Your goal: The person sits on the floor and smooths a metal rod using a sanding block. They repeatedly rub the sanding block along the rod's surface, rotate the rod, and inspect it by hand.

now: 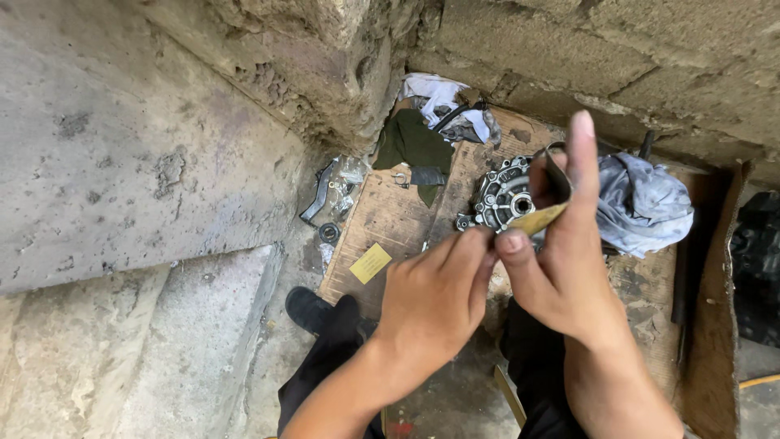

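wall step: a rough concrete ledge [122, 162] fills the left side of the view, with the bare floor below it; nothing on it lies near the hands.
loose parts: a dark metal bracket [317, 191] and a small black ring [329, 233] lie on the floor beside the left edge of the board, well apart from the hands.
yellow scrap: a small yellow paper square [370, 262] lies flat on the board, just left of the left hand and below its level.
board: a worn wooden board [390, 215] on the floor carries the things; the person's dark-trousered legs and a black shoe [309, 309] frame its near end.
dark cloth: a green-black rag [414, 142] and a white rag [439, 97] lie at the far end of the board, against the wall.
left hand: the left hand [435, 301] is clenched, its fingertips pinching the near end of the strip.
strip: a thin yellowish sandpaper strip [543, 218] is held in the air between the two hands; its long axis runs from the left fingertips up and right, then curls upward along the right fingers.
engine cover: a round grey metal cover [500, 199] sits on the board directly behind and beyond the strip, partly hidden by the right hand; the right hand is the nearer one to it.
right hand: the right hand [561, 268] grips the strip between thumb and raised forefinger.
grey rag: a crumpled blue-grey cloth [646, 203] lies just right of the cover, nearly touching it.
cardboard: a brown cardboard flap [719, 301] stands along the right edge.
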`<state>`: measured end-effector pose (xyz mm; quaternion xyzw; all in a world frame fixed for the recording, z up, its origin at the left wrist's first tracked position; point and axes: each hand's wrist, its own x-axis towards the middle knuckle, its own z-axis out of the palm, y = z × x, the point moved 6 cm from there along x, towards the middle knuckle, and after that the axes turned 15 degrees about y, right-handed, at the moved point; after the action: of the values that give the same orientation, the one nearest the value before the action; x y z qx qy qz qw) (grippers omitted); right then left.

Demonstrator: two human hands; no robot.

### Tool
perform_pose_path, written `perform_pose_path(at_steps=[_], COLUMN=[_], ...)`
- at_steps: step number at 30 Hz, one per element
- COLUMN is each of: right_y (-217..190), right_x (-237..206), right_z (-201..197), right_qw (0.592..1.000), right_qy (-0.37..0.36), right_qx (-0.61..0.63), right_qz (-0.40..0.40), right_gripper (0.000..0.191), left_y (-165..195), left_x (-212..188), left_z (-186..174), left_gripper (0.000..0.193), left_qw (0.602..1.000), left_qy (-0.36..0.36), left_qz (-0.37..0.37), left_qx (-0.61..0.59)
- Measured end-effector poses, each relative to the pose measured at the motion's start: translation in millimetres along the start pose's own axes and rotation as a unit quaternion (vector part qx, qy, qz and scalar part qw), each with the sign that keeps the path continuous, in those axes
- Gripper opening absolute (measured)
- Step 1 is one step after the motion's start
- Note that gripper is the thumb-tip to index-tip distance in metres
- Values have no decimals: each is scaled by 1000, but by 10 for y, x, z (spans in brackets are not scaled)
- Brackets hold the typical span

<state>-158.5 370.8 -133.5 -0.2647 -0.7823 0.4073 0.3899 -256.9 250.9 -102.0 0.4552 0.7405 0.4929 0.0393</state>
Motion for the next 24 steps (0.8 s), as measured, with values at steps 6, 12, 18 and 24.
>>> perform_pose_path(at_steps=[6,12,18,24], right_y=[279,215,92,10], right_x=[306,-4,30,84], right_z=[-377,-179,5,-50], right_qw=[986,993,997,991], right_qy=[162,32,18,41], right_qx=[-23,-104,-74,-121], right_qz=[14,55,17,-48], right_gripper=[72,77,75,71], left_y=[-91,-172,-146,-101], left_x=[3,-7,-49,-9], left_z=[69,141,215,144], left_gripper=[10,12,18,10], left_qw=[999,995,987,995], left_qy=[-35,-65,-94,-75], left_qz=[-30,-71,-118,-65], left_qx=[-28,-19,-60,-23])
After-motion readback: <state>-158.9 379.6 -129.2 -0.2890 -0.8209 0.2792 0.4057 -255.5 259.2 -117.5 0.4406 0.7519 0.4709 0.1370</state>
